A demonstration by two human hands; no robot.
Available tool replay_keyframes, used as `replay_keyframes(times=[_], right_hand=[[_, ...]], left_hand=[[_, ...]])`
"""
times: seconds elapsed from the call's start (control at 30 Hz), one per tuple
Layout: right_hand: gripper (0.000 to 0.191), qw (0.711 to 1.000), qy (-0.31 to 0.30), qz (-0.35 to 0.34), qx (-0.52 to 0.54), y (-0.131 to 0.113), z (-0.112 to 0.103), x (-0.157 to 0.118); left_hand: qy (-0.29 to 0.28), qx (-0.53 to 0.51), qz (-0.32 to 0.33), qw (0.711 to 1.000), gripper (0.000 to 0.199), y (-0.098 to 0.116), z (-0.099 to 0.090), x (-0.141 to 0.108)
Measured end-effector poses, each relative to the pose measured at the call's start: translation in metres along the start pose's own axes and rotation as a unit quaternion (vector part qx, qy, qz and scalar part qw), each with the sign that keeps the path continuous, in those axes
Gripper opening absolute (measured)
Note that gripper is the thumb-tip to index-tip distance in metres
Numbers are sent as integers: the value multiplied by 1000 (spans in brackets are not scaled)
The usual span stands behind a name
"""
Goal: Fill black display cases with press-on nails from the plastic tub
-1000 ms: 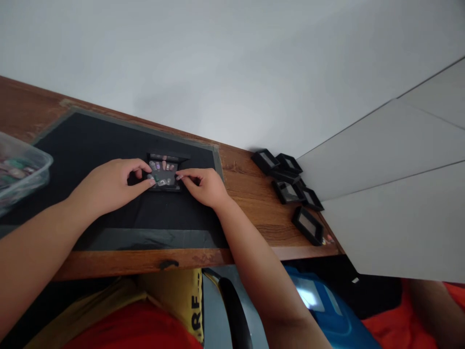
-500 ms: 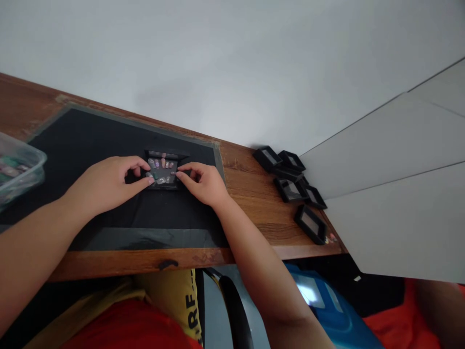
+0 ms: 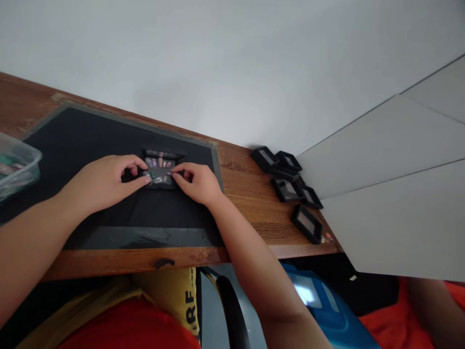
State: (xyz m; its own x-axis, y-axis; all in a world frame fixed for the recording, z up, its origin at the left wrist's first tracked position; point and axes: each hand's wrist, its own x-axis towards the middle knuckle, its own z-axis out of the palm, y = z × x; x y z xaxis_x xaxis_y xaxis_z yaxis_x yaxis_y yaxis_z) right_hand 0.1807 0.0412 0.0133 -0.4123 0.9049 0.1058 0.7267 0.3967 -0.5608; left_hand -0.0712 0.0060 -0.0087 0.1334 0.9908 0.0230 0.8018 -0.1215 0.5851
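Observation:
A small black box (image 3: 162,187) stands with its lid raised, showing several press-on nails (image 3: 160,180) set in a ring, some pinkish, some clear and one greenish. My left hand (image 3: 105,182) grips the box's left end, index finger at the upper corner and thumb at the lower one. At the right end of the ring, my right hand (image 3: 198,182) pinches one small press-on nail (image 3: 169,173) between thumb and index finger, low over the box floor. The other right fingers curl under and are partly hidden.
A black mat (image 3: 109,140) is taped onto the wooden table (image 3: 243,194). Several black boxes with clear windows (image 3: 307,223) lie at the right. A clear plastic tub (image 3: 31,167) of nails stands at the left edge. Another person's red clothing (image 3: 388,325) shows at lower right.
My right thumb and index finger have shifted slightly left and inward over the box with the nail. My left hand keeps its hold; the whole view has drifted a little.

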Motion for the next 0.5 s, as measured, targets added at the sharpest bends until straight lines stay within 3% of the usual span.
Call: replay_keyframes(times=[0.33, 0.5], right_hand=[[24, 997, -56, -44, 40, 6, -2, 2], [27, 994, -51, -61, 69, 11, -2, 2]], left_hand=[[10, -4, -3, 1000, 43, 0, 0, 0], [16, 2, 8, 1000, 42, 1, -1, -1]])
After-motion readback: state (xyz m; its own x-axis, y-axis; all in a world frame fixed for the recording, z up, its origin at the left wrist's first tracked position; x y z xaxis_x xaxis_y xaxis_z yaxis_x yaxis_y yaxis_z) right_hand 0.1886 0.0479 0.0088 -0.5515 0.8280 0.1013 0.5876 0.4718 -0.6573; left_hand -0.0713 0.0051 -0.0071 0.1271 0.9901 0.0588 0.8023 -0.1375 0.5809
